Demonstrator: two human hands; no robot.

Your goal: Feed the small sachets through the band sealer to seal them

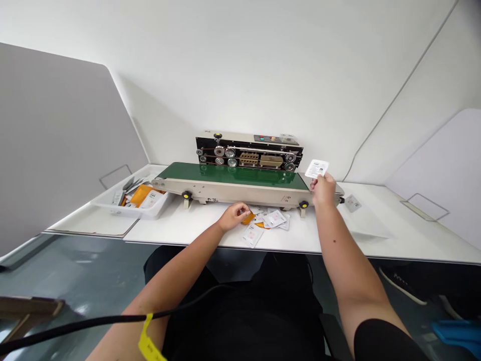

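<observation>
My right hand (323, 189) is closed on the lower edge of a white printed sachet (316, 168), raised above the right end of the sealing machine (233, 186). My left hand (233, 216) is low over the table in front of the machine, fingers curled and pinched at the edge of an orange sachet (248, 219); the fingers partly hide the contact. Beside it lies a loose pile of white sachets (275, 218) with some orange showing beneath. One white sachet (252, 235) lies nearest the table's front edge.
A clear plastic bin (150, 212) with mixed sachets stands at the left. The machine has a green belt (229, 175) and exposed rollers (230, 152) behind it. Another sachet (352, 203) lies past its right end. Grey partitions (63, 140) flank the table. A black cable (93, 321) crosses in front.
</observation>
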